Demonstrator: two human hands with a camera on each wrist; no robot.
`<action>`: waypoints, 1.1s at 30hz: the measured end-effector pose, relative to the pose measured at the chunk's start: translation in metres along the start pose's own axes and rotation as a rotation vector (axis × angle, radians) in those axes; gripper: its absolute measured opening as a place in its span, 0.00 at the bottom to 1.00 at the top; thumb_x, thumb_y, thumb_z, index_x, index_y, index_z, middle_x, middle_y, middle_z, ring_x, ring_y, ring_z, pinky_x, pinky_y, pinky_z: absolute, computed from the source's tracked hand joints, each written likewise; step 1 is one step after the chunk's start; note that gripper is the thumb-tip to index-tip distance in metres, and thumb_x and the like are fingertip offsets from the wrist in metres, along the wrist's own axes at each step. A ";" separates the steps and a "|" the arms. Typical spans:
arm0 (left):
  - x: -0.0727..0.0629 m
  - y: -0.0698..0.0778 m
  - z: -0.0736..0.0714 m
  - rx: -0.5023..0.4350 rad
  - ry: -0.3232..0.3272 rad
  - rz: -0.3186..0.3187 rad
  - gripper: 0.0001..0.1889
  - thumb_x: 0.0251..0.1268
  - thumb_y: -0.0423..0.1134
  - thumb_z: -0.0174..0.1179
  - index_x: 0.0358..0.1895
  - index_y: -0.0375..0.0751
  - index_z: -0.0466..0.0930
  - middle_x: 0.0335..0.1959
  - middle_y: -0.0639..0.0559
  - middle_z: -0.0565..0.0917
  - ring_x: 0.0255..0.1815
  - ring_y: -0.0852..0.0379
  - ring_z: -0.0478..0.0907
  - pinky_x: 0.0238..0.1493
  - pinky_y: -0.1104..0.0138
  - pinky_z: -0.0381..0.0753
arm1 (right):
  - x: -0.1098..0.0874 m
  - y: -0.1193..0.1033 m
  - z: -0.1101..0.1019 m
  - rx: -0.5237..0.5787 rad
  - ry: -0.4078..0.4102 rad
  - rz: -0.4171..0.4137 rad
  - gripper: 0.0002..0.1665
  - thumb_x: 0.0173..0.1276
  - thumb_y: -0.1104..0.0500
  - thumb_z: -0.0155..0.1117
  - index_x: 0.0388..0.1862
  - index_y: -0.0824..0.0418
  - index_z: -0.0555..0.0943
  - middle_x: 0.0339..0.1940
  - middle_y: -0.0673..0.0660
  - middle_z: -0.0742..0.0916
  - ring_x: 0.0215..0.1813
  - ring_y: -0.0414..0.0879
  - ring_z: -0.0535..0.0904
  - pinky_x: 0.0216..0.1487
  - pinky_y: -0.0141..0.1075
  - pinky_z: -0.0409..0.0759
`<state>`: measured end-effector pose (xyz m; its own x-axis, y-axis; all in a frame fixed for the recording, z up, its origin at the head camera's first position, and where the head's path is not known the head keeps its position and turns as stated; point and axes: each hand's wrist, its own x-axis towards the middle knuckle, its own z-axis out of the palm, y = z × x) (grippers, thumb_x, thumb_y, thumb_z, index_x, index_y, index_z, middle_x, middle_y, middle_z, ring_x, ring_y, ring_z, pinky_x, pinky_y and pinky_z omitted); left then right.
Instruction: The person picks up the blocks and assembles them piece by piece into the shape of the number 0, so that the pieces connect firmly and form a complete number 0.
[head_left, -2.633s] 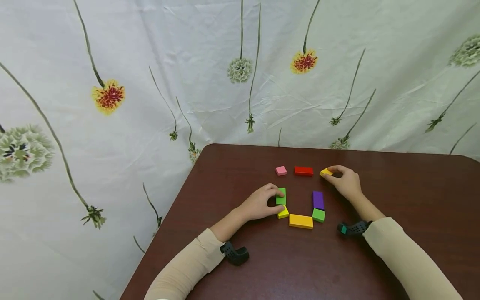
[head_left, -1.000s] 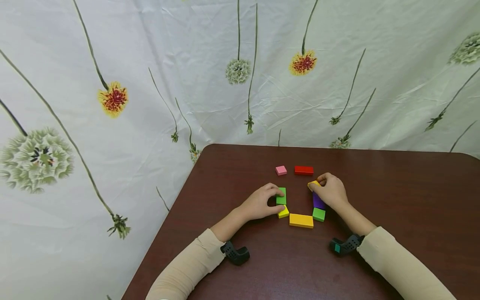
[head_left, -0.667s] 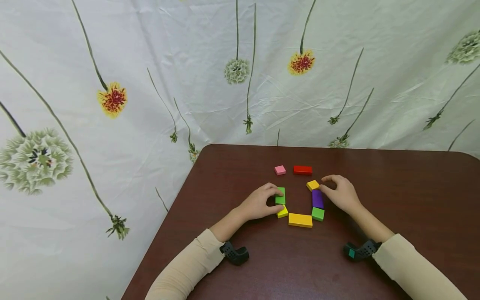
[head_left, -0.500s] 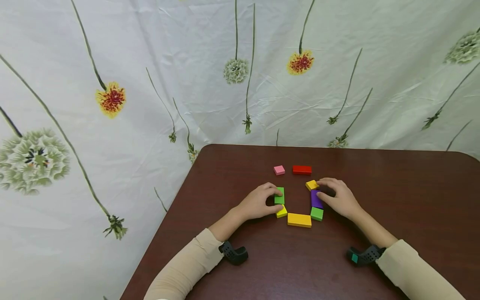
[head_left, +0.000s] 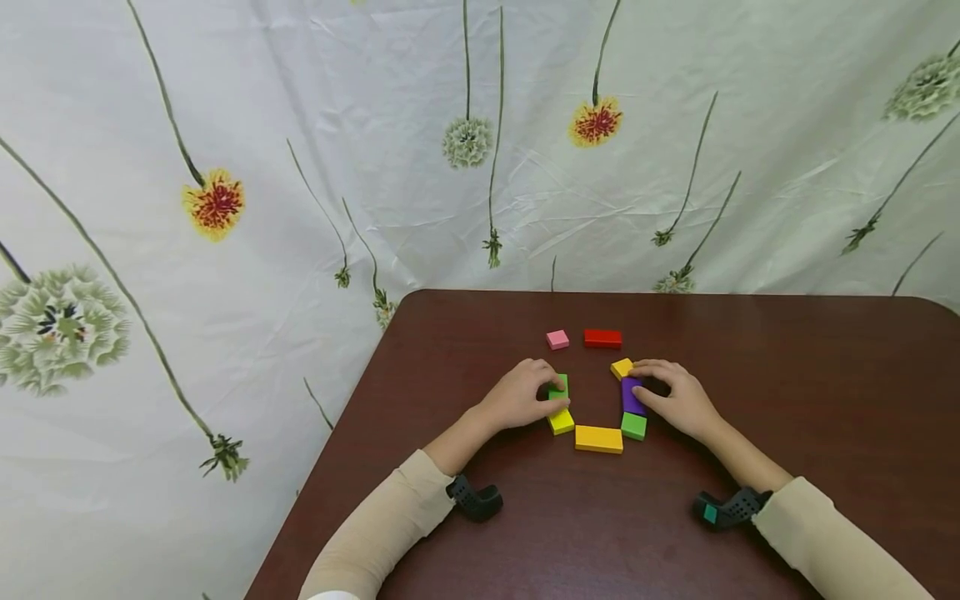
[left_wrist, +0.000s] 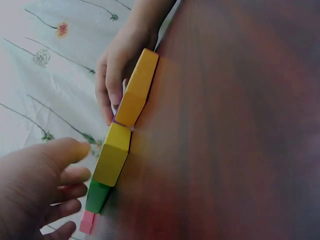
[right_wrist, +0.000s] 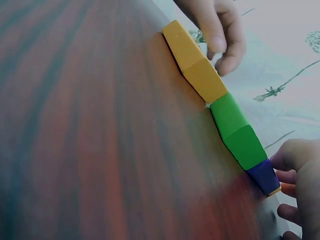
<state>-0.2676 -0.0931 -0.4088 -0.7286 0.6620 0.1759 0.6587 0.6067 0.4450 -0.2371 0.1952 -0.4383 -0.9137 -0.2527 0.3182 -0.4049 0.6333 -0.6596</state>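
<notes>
My left hand [head_left: 525, 393] hovers at the left of the block outline, thumb and fingers loosely bent and holding nothing. It partly covers a green block [head_left: 559, 382], above a small yellow block [head_left: 561, 422]; in the left wrist view the hand appears apart from the yellow block [left_wrist: 114, 155]. My right hand [head_left: 678, 400] lies at the outline's right side. Its thumb touches the purple block [head_left: 632, 397], and its fingertips are at the small orange-yellow block [head_left: 621, 368]. Below the purple block sits a small green block [head_left: 633, 426]. A long orange-yellow block [head_left: 598, 439] forms the near side.
Behind the outline, a pink block [head_left: 557, 339] and a red block [head_left: 602, 338] lie on the dark brown table [head_left: 570, 525]. A white cloth with printed flowers [head_left: 375, 125] hangs beyond the table's far and left edges.
My right hand brought the small orange-yellow block to the purple block's far end, let it go, then settled against both. My left hand has just risen slightly from the green and yellow blocks.
</notes>
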 end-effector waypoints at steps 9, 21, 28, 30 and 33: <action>0.040 -0.020 -0.008 -0.013 0.133 -0.131 0.14 0.66 0.42 0.62 0.50 0.39 0.82 0.47 0.48 0.81 0.49 0.51 0.74 0.54 0.61 0.75 | 0.000 0.002 0.001 0.013 -0.009 0.022 0.18 0.67 0.60 0.64 0.55 0.66 0.82 0.60 0.66 0.79 0.64 0.65 0.68 0.62 0.63 0.62; 0.084 -0.030 0.005 0.028 0.163 -0.338 0.19 0.63 0.43 0.63 0.54 0.38 0.81 0.49 0.46 0.80 0.45 0.51 0.73 0.44 0.65 0.77 | -0.003 0.002 0.000 0.021 0.009 0.014 0.18 0.67 0.61 0.65 0.54 0.65 0.82 0.60 0.64 0.80 0.64 0.64 0.69 0.62 0.62 0.63; 0.093 -0.031 0.011 0.083 0.142 -0.398 0.17 0.62 0.43 0.63 0.50 0.38 0.81 0.46 0.46 0.79 0.43 0.52 0.73 0.42 0.66 0.78 | -0.004 0.001 -0.001 0.022 0.000 0.035 0.18 0.67 0.60 0.65 0.55 0.64 0.82 0.61 0.65 0.79 0.65 0.65 0.67 0.63 0.63 0.61; 0.094 -0.030 0.010 0.075 0.150 -0.405 0.15 0.62 0.42 0.63 0.48 0.38 0.81 0.44 0.46 0.80 0.41 0.52 0.73 0.42 0.66 0.78 | -0.004 0.001 -0.002 0.020 -0.005 0.039 0.19 0.68 0.59 0.65 0.55 0.64 0.82 0.61 0.66 0.78 0.65 0.65 0.67 0.63 0.64 0.61; 0.094 -0.028 0.009 0.048 0.167 -0.407 0.14 0.60 0.42 0.64 0.45 0.38 0.81 0.42 0.46 0.80 0.39 0.53 0.74 0.41 0.66 0.78 | -0.004 0.001 -0.002 0.022 -0.009 0.038 0.19 0.67 0.60 0.65 0.56 0.64 0.82 0.61 0.66 0.78 0.65 0.65 0.67 0.64 0.63 0.61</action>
<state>-0.3530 -0.0436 -0.4128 -0.9483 0.2866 0.1362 0.3166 0.8260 0.4664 -0.2343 0.1986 -0.4388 -0.9288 -0.2349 0.2866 -0.3701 0.6266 -0.6859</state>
